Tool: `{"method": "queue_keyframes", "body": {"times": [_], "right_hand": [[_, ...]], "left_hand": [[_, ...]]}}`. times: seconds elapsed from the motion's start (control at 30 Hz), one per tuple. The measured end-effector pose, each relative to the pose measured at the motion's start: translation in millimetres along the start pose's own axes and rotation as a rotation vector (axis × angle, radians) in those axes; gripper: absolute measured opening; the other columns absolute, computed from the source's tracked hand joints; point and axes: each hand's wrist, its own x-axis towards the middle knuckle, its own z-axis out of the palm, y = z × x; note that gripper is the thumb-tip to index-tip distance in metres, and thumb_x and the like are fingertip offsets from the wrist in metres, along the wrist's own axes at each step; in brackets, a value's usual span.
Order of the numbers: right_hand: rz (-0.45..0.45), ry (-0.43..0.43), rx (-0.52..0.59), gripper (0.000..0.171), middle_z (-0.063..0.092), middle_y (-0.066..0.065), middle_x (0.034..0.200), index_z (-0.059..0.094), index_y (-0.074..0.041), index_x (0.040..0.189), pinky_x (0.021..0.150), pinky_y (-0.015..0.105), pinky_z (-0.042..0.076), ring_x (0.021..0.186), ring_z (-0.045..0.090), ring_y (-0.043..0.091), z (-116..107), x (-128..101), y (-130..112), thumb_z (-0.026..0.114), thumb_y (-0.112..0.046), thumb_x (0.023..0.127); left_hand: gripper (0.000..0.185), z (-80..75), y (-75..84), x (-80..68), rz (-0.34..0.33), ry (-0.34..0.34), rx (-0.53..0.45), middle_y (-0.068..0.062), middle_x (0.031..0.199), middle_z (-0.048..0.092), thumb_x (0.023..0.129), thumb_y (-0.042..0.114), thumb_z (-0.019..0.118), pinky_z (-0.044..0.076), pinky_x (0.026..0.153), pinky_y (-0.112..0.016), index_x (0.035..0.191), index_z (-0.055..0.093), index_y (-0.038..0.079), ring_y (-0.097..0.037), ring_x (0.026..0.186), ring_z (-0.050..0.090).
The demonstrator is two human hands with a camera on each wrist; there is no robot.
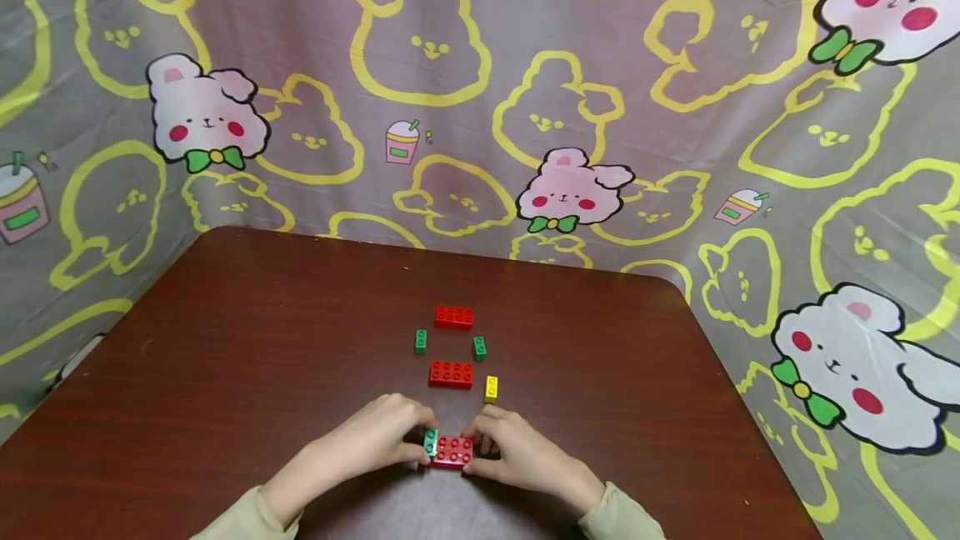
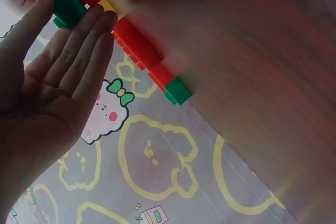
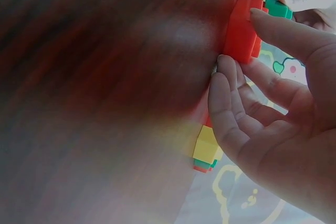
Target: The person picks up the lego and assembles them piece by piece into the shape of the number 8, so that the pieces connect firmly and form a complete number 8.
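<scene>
Near the table's front edge, a red eight-stud toy building brick (image 1: pixel 454 450) lies between both hands. A small green two-stud brick (image 1: pixel 431 441) sits at its left end, overlapping the red one. My left hand (image 1: pixel 375 437) pinches the green brick between thumb and fingers; its other fingers extend straight in the left wrist view. From the right, my right hand (image 1: pixel 527 455) holds the red brick's other end, thumb on the near side and fingers on the far side. In the right wrist view, the red brick (image 3: pixel 242 27) shows between thumb and fingertips.
Just beyond the hands are a yellow two-stud brick (image 1: pixel 491 389) and a red brick (image 1: pixel 451 374). Farther back stand two small green bricks, one left (image 1: pixel 421 342) and one right (image 1: pixel 479 347), and another red brick (image 1: pixel 454 317). A patterned curtain (image 1: pixel 450 107) surrounds the brown table (image 1: pixel 225 357).
</scene>
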Motion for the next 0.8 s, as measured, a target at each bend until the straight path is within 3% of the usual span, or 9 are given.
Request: {"method": "queue_keyframes", "body": {"times": [0.37,0.8], "right_hand": [[-0.014,0.01,-0.013,0.023,0.062,-0.001,0.09,0.068,-0.012,0.102,0.065,0.008,0.045,0.074,0.052,-0.003,1.1,-0.2,-1.0,0.079,-0.024,0.085],[-0.033,0.012,-0.016,0.023,0.063,-0.001,0.089,0.069,-0.012,0.103,0.065,0.007,0.044,0.074,0.052,-0.002,0.7,0.0,0.4,0.079,-0.024,0.085]], "left_hand": [[0.021,1.0,-6.9,0.0,-0.007,-0.011,-0.103,0.012,0.079,0.07,0.074,0.021,0.086,0.046,0.062,-0.016,0.088,0.073,0.015,0.003,0.07,0.055],[0.022,2.3,-6.7,-0.5,-0.013,-0.001,-0.095,0.011,0.08,0.07,0.074,0.021,0.086,0.046,0.062,-0.016,0.09,0.072,0.014,0.002,0.07,0.054]]}}
